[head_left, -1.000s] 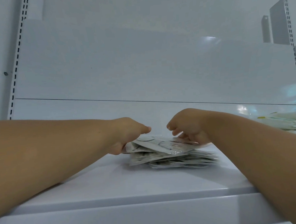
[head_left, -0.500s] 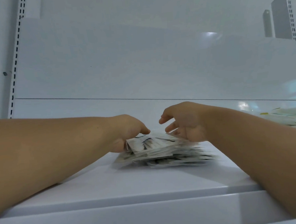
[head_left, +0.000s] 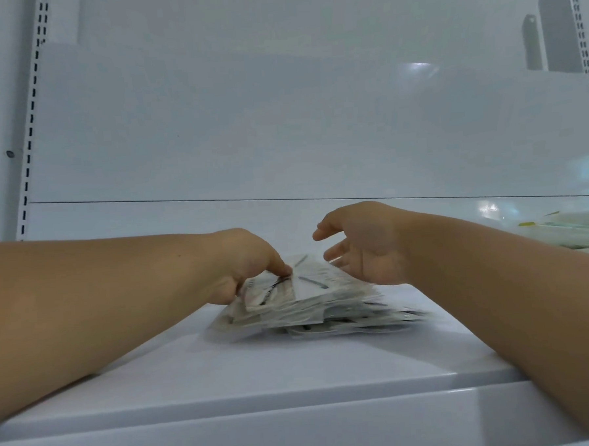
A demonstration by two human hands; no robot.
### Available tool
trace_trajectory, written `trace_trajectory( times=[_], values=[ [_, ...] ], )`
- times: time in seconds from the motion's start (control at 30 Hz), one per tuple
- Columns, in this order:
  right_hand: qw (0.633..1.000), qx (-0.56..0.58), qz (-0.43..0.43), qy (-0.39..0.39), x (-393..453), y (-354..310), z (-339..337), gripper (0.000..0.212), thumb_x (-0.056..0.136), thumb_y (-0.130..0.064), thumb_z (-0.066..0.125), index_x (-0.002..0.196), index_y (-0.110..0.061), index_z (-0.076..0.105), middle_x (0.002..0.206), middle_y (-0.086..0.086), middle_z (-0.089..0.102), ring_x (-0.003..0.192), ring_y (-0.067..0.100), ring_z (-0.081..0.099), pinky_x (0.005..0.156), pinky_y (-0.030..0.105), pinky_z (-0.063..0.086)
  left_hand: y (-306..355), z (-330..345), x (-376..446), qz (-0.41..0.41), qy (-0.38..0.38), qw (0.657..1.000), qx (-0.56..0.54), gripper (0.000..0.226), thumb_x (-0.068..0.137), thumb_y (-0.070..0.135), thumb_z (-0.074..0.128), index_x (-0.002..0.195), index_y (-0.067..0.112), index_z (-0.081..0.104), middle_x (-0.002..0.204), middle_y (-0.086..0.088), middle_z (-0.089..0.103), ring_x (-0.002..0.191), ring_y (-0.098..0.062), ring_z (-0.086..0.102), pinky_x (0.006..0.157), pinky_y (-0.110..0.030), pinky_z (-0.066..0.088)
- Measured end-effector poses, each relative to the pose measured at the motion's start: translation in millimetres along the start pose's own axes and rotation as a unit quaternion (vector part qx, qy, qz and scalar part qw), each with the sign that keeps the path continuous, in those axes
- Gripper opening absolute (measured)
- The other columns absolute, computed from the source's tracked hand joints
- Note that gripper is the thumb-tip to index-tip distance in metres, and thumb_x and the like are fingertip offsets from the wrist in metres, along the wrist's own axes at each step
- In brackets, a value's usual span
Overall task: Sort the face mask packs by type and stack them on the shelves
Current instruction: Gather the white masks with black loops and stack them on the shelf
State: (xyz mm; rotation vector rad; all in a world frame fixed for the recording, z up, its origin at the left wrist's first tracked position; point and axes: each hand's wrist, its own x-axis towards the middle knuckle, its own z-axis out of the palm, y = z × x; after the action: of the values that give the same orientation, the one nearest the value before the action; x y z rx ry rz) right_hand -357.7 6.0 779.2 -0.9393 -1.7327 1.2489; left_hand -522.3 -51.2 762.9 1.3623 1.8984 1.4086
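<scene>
A pile of white face mask packs with dark markings (head_left: 311, 303) lies on the white shelf (head_left: 225, 369) in the middle of the view. My left hand (head_left: 247, 262) grips the pile's left end, thumb on the top pack and fingers hidden under the packs. My right hand (head_left: 362, 243) hovers just over the pile's right side with its fingers spread and relaxed, holding nothing. A second pile of mask packs with green and yellow print (head_left: 580, 231) sits on the same shelf at the far right.
The white back panel (head_left: 282, 138) rises behind the shelf, with slotted uprights at the left (head_left: 31, 134) and right (head_left: 583, 37). Bare shelf surface lies in front of the pile, up to the shelf's front lip (head_left: 262, 408).
My right hand has lifted off the pile and its fingers have spread. My left hand has kept hold of the pile's left end, and the upper packs have shifted left and forward.
</scene>
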Motion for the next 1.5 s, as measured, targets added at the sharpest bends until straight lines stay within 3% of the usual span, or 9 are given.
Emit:
trace_trajectory(
  times=[0.17, 0.27, 0.4, 0.53, 0.67, 0.83, 1.17, 1.4, 1.5],
  values=[
    [0.999, 0.035, -0.010, -0.034, -1.1, 0.6, 2.9, 0.021, 0.100, -0.027, 0.057, 0.109, -0.009, 0.062, 0.127, 0.022, 0.050, 0.100, 0.031, 0.053, 0.076, 0.032, 0.048, -0.4, -3.0, 3.4, 0.001, 0.002, 0.997, 0.078, 0.029, 0.085, 0.016, 0.078, 0.106, 0.014, 0.060, 0.139, -0.018, 0.050, 0.113, -0.024, 0.054, 0.069, -0.029, 0.043],
    [0.999, 0.017, -0.021, -0.040, 1.3, 1.9, 9.1, 0.038, 0.097, -0.030, 0.062, 0.131, -0.013, 0.058, 0.134, 0.017, 0.052, 0.106, 0.022, 0.059, 0.069, 0.025, 0.049, 0.9, -3.8, 1.8, -0.015, 0.012, 0.995, 0.096, 0.020, 0.089, 0.018, 0.074, 0.095, 0.012, 0.055, 0.127, -0.012, 0.052, 0.095, -0.018, 0.054, 0.063, -0.025, 0.047],
    [0.996, 0.039, -0.079, -0.033, 0.8, 3.1, 13.3, 0.030, 0.094, -0.016, 0.067, 0.123, -0.012, 0.061, 0.130, 0.014, 0.058, 0.116, 0.023, 0.059, 0.095, 0.030, 0.051, 8.4, -7.5, -2.8, 0.028, 0.056, 0.996, 0.071, 0.029, 0.083, 0.016, 0.080, 0.101, 0.012, 0.058, 0.100, -0.007, 0.053, 0.079, -0.014, 0.052, 0.054, -0.024, 0.036],
    [0.985, 0.052, -0.162, 0.030, 2.1, -2.8, 13.3, 0.052, 0.087, -0.008, 0.074, 0.133, -0.022, 0.053, 0.127, 0.013, 0.059, 0.119, 0.028, 0.058, 0.099, 0.038, 0.050, 15.6, -16.7, 2.5, 0.138, 0.130, 0.979, -0.078, 0.100, 0.070, 0.013, 0.090, 0.151, 0.025, 0.034, 0.137, -0.010, 0.053, 0.107, -0.026, 0.061, 0.085, -0.041, 0.056],
    [0.985, 0.079, -0.150, 0.033, 5.1, -4.0, 15.2, 0.087, 0.082, -0.018, 0.080, 0.152, -0.024, 0.029, 0.133, 0.013, 0.054, 0.112, 0.030, 0.063, 0.099, 0.047, 0.052, 22.0, -22.2, -0.8, 0.181, 0.083, 0.955, -0.219, 0.075, 0.075, -0.006, 0.081, 0.139, 0.015, 0.050, 0.112, -0.013, 0.070, 0.081, -0.027, 0.076, 0.072, -0.046, 0.063],
    [0.993, 0.048, -0.104, 0.025, 5.4, -2.1, 21.1, 0.060, 0.063, -0.048, 0.077, 0.114, -0.017, 0.067, 0.104, 0.008, 0.075, 0.097, 0.030, 0.072, 0.094, 0.047, 0.055, 27.1, -20.7, -9.1, 0.248, 0.068, 0.938, -0.231, 0.048, 0.081, -0.009, 0.074, 0.122, 0.014, 0.060, 0.107, -0.012, 0.072, 0.087, -0.026, 0.075, 0.076, -0.046, 0.063],
    [0.978, 0.133, -0.158, -0.011, -8.0, -7.9, 19.7, 0.033, 0.087, -0.016, 0.076, 0.115, -0.007, 0.062, 0.102, 0.016, 0.075, 0.089, 0.033, 0.074, 0.083, 0.051, 0.060, 26.8, -21.4, -15.8, 0.273, 0.016, 0.946, -0.176, 0.078, 0.090, 0.014, 0.073, 0.148, 0.046, 0.031, 0.114, -0.007, 0.066, 0.099, -0.027, 0.071, 0.085, -0.049, 0.060],
    [0.945, 0.223, -0.219, 0.098, -29.8, -36.1, 25.7, 0.016, 0.090, -0.013, 0.073, 0.103, -0.008, 0.065, 0.100, 0.013, 0.074, 0.089, 0.033, 0.073, 0.079, 0.053, 0.060, 23.4, -61.1, -32.4, 0.200, -0.160, 0.965, -0.058, 0.070, 0.070, 0.027, 0.088, 0.131, 0.014, 0.056, 0.116, -0.008, 0.073, 0.106, -0.026, 0.072, 0.098, -0.044, 0.055],
    [0.925, 0.276, -0.226, 0.128, -44.6, -49.5, 46.8, 0.015, 0.089, -0.016, 0.074, 0.099, -0.011, 0.064, 0.097, 0.008, 0.073, 0.088, 0.028, 0.072, 0.081, 0.047, 0.060, 9.8, -91.0, -35.8, 0.217, -0.107, 0.960, -0.142, 0.064, 0.068, 0.019, 0.087, 0.125, 0.010, 0.060, 0.113, -0.011, 0.074, 0.097, -0.025, 0.073, 0.088, -0.038, 0.058]
  ],
)
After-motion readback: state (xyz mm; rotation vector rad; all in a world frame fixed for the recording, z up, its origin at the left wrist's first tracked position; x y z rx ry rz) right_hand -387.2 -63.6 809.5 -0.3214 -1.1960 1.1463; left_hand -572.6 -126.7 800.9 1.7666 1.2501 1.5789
